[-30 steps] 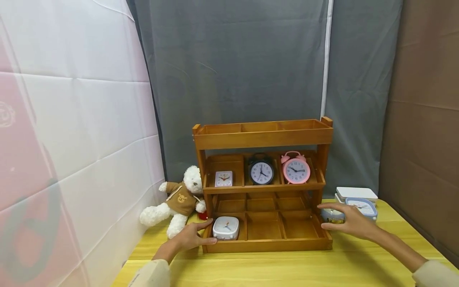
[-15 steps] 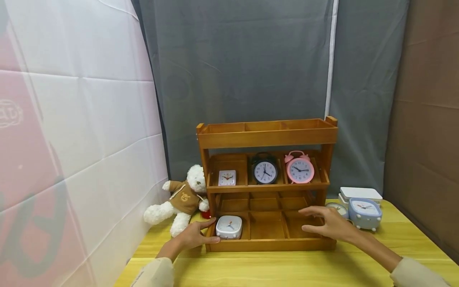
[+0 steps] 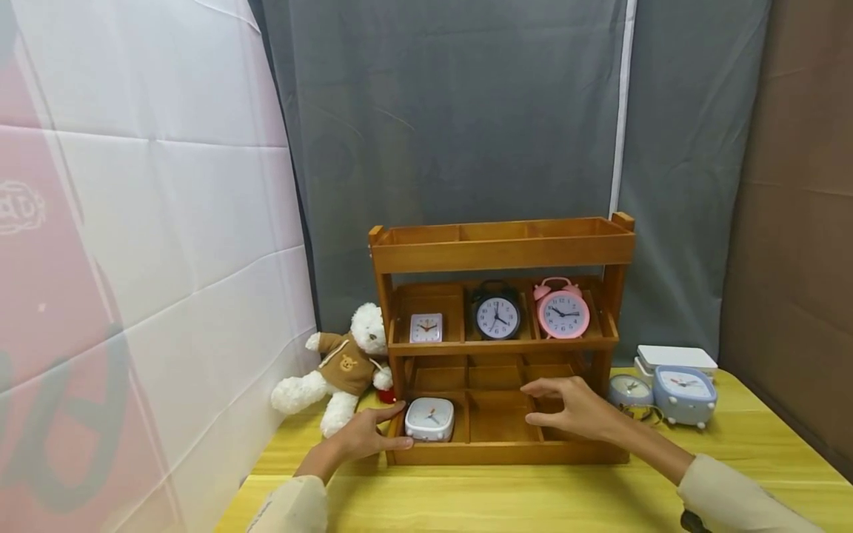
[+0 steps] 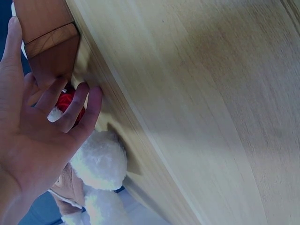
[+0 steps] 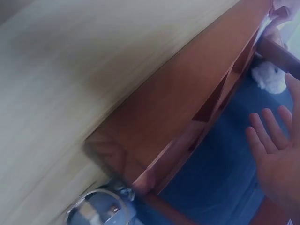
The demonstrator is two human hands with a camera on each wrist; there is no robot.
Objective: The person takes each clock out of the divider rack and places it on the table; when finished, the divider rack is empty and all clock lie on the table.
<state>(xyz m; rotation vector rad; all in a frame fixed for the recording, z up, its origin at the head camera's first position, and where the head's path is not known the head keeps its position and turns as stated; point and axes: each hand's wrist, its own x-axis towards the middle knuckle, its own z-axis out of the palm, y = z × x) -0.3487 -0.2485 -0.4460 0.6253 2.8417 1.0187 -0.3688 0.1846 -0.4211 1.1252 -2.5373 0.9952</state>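
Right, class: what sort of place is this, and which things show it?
Probably a makeshift indoor booth for staged tabletop work, judging by the gray fabric backdrop, the yellow wood-grain table in front of it and the compartmented wooden rack holding a pink twin-bell alarm clock.

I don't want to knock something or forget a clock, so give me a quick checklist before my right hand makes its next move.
1. White clock inside the shelf's bottom-left compartment: ok.
2. Black clock and pink clock in separate compartments of the tier above: ok.
3. Right hand carrying nothing: ok, and a gap separates it from the white clock.
4. Left hand bracing the shelf: cannot tell; it is at the left front corner, but pressure doesn't show.
5. Blue clock on the shelf: not ok; it stands on the table, to the right.
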